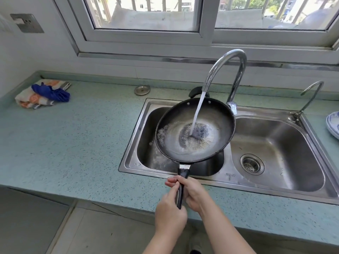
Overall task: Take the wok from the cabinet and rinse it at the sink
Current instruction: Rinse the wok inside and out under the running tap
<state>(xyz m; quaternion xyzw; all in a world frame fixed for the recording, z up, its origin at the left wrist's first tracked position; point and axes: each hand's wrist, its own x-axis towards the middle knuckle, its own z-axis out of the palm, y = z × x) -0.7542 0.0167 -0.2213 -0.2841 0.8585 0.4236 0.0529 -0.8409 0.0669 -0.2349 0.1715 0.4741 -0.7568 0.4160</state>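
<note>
A black wok [216, 114] hangs over the left basin of the steel double sink [229, 174], tilted down to the left. Water streams from the tall curved faucet [227, 59] into the wok's middle and foams toward its left rim. The wok's long black handle [181, 187] points toward me over the sink's front edge. My left hand [169, 212] grips the handle's near end. My right hand [190, 191] wraps the handle just ahead of it, fingers curled over the top.
A green speckled counter [73, 140] surrounds the sink. A bunched orange and blue cloth [44, 93] lies at the far left. A metal sink plug [142, 89] sits behind the sink. A small second tap [310, 96] and stacked plates [333, 123] are at the right.
</note>
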